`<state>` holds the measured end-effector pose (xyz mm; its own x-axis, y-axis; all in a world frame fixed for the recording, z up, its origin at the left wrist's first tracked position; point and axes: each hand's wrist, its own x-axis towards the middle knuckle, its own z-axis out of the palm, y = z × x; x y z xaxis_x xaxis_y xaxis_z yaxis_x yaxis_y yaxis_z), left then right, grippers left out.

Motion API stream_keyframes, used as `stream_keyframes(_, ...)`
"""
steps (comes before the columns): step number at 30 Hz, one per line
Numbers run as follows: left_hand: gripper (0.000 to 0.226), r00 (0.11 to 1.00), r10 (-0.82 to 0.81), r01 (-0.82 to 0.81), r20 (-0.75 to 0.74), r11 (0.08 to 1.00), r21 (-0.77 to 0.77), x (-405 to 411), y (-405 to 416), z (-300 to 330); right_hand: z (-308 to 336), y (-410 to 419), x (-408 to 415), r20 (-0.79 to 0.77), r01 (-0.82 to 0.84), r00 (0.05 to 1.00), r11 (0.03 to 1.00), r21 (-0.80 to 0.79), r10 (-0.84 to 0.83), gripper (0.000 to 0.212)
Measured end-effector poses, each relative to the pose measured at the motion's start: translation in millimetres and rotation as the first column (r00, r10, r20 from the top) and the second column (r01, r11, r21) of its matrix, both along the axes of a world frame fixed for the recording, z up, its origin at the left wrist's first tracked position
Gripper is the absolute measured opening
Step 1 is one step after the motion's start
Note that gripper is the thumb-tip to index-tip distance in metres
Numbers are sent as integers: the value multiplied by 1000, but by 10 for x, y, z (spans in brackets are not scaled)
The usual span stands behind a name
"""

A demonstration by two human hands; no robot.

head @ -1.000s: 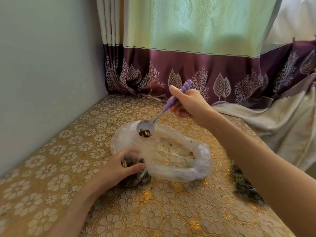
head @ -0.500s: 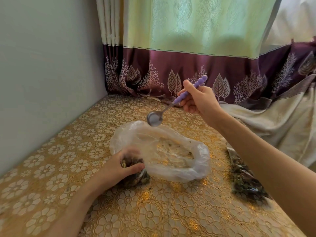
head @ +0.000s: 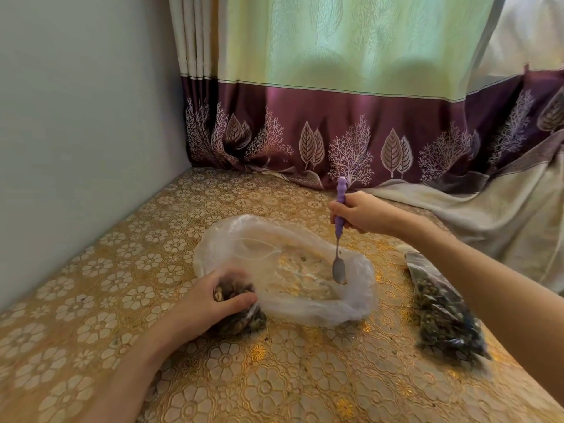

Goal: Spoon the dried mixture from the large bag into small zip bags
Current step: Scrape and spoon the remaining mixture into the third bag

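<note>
The large clear plastic bag [head: 305, 306] lies open in the middle of the table, with a thin layer of dried mixture inside. My right hand [head: 363, 212] grips the purple handle of a metal spoon [head: 338, 271], held nearly upright with its bowl down inside the bag's right end. My left hand [head: 210, 303] holds a small zip bag [head: 241, 319] filled with dark dried pieces at the large bag's near-left edge. My fingers cover most of its top.
A filled small zip bag [head: 442, 312] lies on the right, partly under my right forearm. The gold floral tablecloth [head: 274, 386] covers the table. A grey wall [head: 76, 132] stands at the left. A purple and green curtain [head: 335, 117] hangs behind.
My right hand has tipped the mixture out of the spoon over the small zip bag, raised the empty spoon, then swung it right and down into the large bag. My left hand stayed put.
</note>
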<state>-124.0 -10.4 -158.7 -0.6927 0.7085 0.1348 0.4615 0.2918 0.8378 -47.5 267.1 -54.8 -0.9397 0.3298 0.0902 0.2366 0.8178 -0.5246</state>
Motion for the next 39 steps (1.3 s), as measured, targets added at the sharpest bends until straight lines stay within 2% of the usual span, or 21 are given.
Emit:
stream_keyframes(3,54,1000,2,-2,-3,1000,2,-9,2,-2,-33,40,-36,124,-29,992,1000,-9,30,43)
stream_keyframes(6,53,1000,5,-5,-4,1000,4,-11,5,-11,-92,75,-77,178,-39,983,997,-70,51,44)
stream_keyframes(13,52,1000,8,-8,8,1000,-9,-3,0,-18,-297,87,-159,296,-70,953,997,14,63,49)
stream_keyframes(15,53,1000,7,-7,9,1000,-14,-9,11,-27,-363,121,-168,304,-38,952,999,-9,39,53)
stream_keyframes(20,53,1000,9,-9,-24,1000,-9,-21,0,-20,-382,206,-125,262,53,965,965,-255,16,56)
stream_keyframes(24,53,999,-9,9,-35,1000,-8,-27,7,-21,-405,252,-101,260,123,965,942,-313,-40,59)
stream_keyframes(30,52,999,-10,10,-44,1000,-3,-26,1,-28,-410,323,-94,171,210,973,899,-384,-154,56)
stream_keyframes(36,51,999,-6,6,-37,1000,-6,-14,-3,-23,-321,296,-83,-89,78,989,939,-336,-114,46)
stream_keyframes(39,51,999,5,-5,-37,1000,-17,-10,-6,-20,-271,243,-65,-120,-7,992,955,-296,-30,40)
